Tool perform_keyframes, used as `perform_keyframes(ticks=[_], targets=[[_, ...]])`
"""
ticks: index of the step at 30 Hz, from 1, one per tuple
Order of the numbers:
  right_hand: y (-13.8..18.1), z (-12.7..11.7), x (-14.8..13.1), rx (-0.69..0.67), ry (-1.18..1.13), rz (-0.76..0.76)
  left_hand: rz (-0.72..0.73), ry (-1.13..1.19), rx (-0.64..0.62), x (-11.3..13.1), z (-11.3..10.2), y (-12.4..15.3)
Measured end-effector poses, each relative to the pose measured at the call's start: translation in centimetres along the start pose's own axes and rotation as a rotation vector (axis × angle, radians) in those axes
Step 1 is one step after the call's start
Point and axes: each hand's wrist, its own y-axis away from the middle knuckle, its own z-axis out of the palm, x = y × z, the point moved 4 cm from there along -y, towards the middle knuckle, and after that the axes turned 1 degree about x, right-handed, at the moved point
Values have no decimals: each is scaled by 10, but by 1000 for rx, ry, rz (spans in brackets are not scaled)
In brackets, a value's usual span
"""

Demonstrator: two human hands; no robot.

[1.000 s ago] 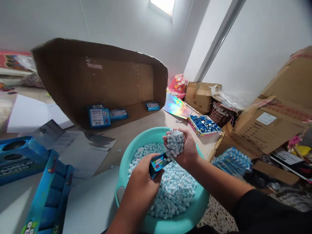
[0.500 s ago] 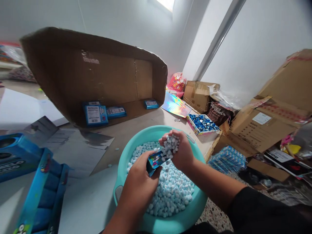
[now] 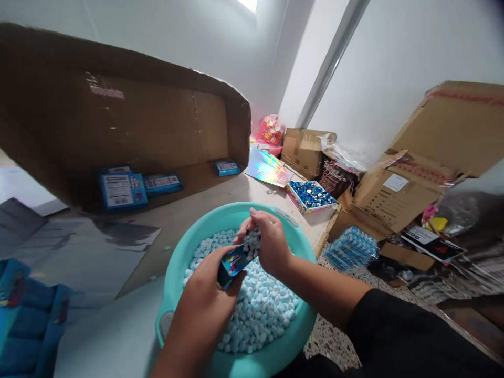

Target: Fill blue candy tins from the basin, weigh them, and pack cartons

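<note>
A turquoise plastic tub (image 3: 173, 262) holds a mass of small pale blue and white candies (image 3: 263, 310). Over it, my left hand (image 3: 212, 283) is wrapped round a small blue candy box (image 3: 233, 262), tilted with its end toward my right hand. My right hand (image 3: 270, 239) is cupped around a handful of candies (image 3: 252, 244) against the end of that box. The box's opening is hidden by the candies and fingers.
A large cardboard box (image 3: 157, 115) lies on its side behind the tub, with several blue cartons (image 3: 123, 190) inside. A tray of shiny blue pieces (image 3: 311, 195) stands at the right. Blue display boxes (image 3: 31, 320) are at the lower left, and open cartons (image 3: 389, 194) stand on the right.
My right hand has turned and closed more around the candies, bringing them against the box's end. The whole view has shifted, so the surroundings appear farther left.
</note>
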Motion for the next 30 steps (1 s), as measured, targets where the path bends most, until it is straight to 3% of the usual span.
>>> perform_keyframes(ticks=[6,21,30], targets=[[0,-1,1,-29,28,3,-102,14,-30,0,1,-2],[15,7,-5,-221,40,-99,-48,24,-27,6,-3,2],[25,13,-7,-302,246,-187,-91,-46,36,10,-9,2]])
